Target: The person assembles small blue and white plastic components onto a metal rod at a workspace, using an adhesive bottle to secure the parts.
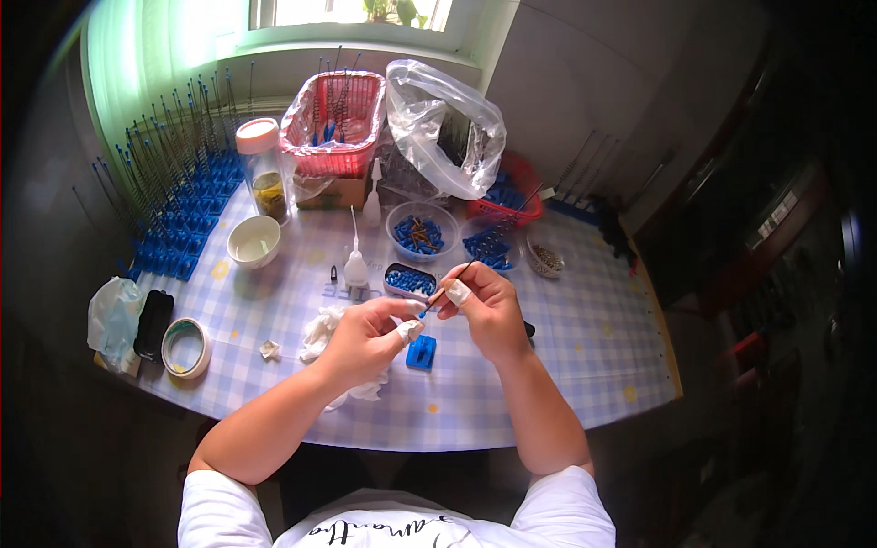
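Over the middle of the table, my left hand (365, 336) pinches the lower end of a thin dark rod, beside a small blue tip (422, 314). My right hand (489, 310) grips the same thin dark rod (464, 272) higher up, its fingers closed and the rod slanting away to the upper right. White tape wraps fingertips on both hands. Just below them lies a small blue plastic block (421, 353). Beyond stands an oval tin (410, 280) of small blue pieces. Crumpled white tissue (322, 333) lies partly under my left forearm.
Blue racks (178, 247) hold many upright rods at left. Around the table stand a tape roll (186, 348), white bowl (254, 242), lidded jar (265, 173), squeeze bottle (355, 265), tub of blue parts (421, 231), bead dish (545, 258) and pink basket (333, 119).
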{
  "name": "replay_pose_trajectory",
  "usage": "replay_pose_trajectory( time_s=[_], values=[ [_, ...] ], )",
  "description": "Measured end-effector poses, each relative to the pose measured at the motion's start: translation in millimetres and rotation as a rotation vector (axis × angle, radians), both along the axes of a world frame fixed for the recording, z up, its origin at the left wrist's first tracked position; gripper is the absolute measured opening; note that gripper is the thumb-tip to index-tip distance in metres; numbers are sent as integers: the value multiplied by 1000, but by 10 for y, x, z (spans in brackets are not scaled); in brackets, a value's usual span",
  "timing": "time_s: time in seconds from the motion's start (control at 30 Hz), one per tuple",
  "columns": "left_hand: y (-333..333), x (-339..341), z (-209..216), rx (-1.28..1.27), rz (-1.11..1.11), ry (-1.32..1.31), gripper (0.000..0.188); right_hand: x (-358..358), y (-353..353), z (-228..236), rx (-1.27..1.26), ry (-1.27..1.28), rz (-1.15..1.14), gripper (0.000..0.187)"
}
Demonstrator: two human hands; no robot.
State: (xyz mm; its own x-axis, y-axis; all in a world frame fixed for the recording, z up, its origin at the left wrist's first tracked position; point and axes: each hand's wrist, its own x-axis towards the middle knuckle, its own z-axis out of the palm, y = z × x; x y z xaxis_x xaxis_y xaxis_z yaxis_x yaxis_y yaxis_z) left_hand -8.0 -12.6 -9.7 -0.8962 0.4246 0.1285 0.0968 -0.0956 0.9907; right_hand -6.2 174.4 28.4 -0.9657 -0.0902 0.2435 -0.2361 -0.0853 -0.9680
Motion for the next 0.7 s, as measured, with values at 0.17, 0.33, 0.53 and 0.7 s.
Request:
replay_pose_trajectory(
  time_s=[0.17,0.33,0.53,0.7],
  values=[
    [-25,-48,76,98,187,180,27,1,90,142,343,180,-334,6],
    [-107,-63,167,205,170,99,24,-8,299,182,1150,651,-642,23],
    [-154,-82,244,371,197,168,25,-59,389,138,1460,834,-830,17],
    [-213,-118,227,151,223,124,13,-61,301,109,1502,835,-765,18]
  ],
)
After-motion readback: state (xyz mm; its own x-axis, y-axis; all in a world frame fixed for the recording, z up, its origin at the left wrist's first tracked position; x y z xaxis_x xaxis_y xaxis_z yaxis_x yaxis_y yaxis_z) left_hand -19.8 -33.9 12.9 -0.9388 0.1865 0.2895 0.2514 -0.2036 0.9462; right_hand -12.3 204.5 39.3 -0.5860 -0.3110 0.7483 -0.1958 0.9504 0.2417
